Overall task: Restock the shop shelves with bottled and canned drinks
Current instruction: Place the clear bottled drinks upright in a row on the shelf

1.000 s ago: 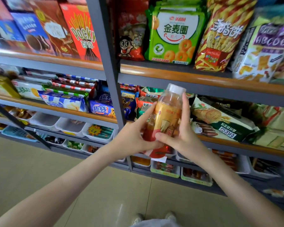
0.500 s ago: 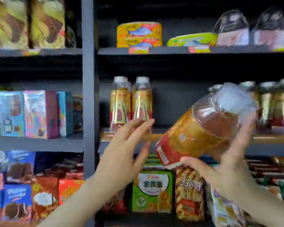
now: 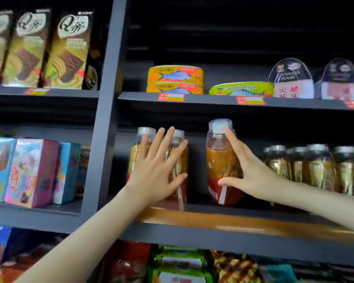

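An orange tea bottle (image 3: 220, 160) with a white cap and a red-and-gold label stands almost upright on the wood-edged shelf (image 3: 223, 220). My right hand (image 3: 251, 172) grips its right side, thumb low on the label. Left of it stand two matching bottles (image 3: 178, 152), side by side. My left hand (image 3: 155, 172) lies flat against their fronts with fingers spread, holding nothing. A dark gap separates these two bottles from the held one.
A row of several gold-labelled bottles (image 3: 315, 168) fills the shelf to the right. Fish cans (image 3: 175, 78) and ham tins (image 3: 290, 80) sit one shelf up. A dark upright post (image 3: 102, 119) divides off boxed snacks (image 3: 31, 170) on the left. Snack bags (image 3: 182, 264) lie below.
The held bottle went from tilted in the air to nearly upright on the shelf. My left hand reached forward onto the two standing bottles. The view moved closer to the shelf.
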